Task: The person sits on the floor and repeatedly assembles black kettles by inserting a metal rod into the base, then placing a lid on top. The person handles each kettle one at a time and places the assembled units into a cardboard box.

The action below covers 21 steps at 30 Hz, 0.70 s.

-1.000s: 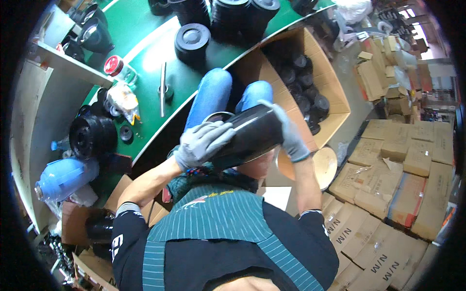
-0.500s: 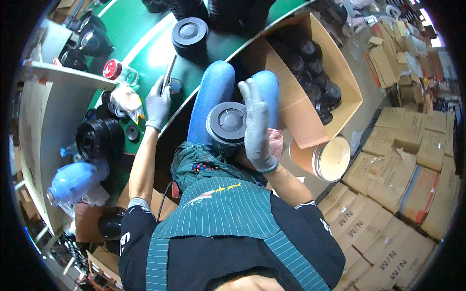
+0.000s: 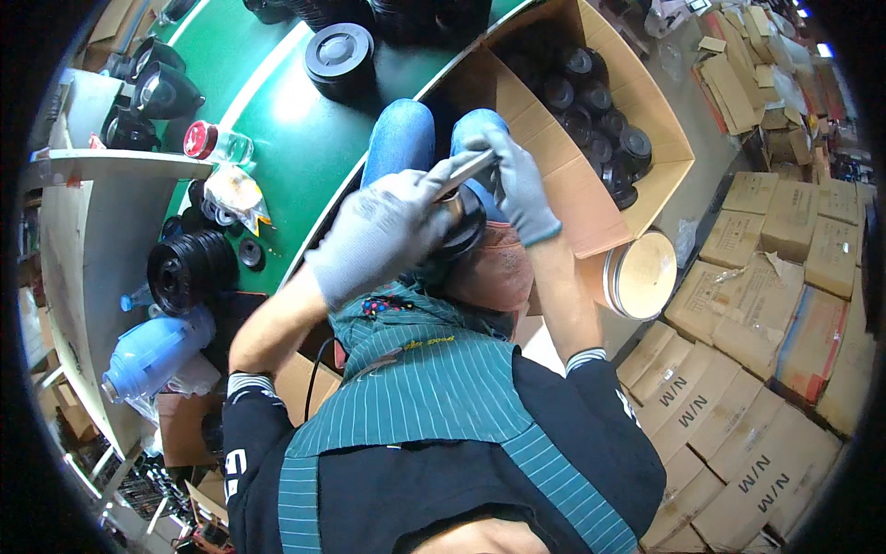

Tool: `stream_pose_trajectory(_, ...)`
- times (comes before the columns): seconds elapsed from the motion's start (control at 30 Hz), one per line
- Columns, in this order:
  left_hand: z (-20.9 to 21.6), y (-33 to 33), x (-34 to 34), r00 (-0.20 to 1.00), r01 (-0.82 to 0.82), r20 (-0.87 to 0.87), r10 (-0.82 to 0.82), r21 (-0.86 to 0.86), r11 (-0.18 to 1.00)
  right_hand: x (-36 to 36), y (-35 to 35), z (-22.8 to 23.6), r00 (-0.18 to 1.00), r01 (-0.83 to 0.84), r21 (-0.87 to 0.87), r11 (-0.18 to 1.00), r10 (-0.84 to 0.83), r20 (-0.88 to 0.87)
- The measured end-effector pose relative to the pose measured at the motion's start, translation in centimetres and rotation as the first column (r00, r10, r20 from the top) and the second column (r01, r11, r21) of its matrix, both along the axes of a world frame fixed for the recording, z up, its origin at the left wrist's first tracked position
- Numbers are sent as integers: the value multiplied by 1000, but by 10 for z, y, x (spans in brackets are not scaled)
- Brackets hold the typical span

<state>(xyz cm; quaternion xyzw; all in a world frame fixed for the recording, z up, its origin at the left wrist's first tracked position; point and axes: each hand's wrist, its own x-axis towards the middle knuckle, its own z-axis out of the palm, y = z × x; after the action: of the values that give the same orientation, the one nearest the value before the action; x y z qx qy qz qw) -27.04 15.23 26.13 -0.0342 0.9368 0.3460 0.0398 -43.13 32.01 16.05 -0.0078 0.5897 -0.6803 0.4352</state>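
Note:
Both my gloved hands meet above my lap. My left hand (image 3: 383, 226) is closed around a long, narrow grey metal tool (image 3: 471, 172). At the tool's far end, my right hand (image 3: 519, 183) has its fingers curled in and closed about it. Below them a round black part (image 3: 467, 227) sits tilted between my thighs, partly hidden by my left hand. Something brownish shows at its upper side, too covered to make out. A pinkish cloth (image 3: 494, 268) lies under it on my lap.
On the green table (image 3: 277, 129) stand a stack of black lidded discs (image 3: 340, 57), a red-capped clear jar (image 3: 218, 143) and black ribbed rings (image 3: 189, 270). An open carton (image 3: 660, 138) of black round parts is at right, beside a round drum (image 3: 643, 275) and stacked boxes (image 3: 729, 397).
My left hand has come from the table to my lap with the metal tool. My right hand, earlier flat beside the black part, has curled its fingers at the tool. The black part has tilted.

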Motion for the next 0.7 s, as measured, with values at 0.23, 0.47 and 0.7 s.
stream_pose_trajectory(0.23,-2,85,-2,972,-38,-233,-25,-264,964,1,-39,13,935,-192,-439,878,300,190)
stream_pose_trajectory(0.47,-36,-5,11,903,-203,-396,167,-51,978,15,12,-29,968,-106,-426,898,-5,-251)
stream_pose_trajectory(0.7,-106,-73,-78,952,286,-219,-213,396,873,81,39,47,288,-483,-75,873,77,-955)
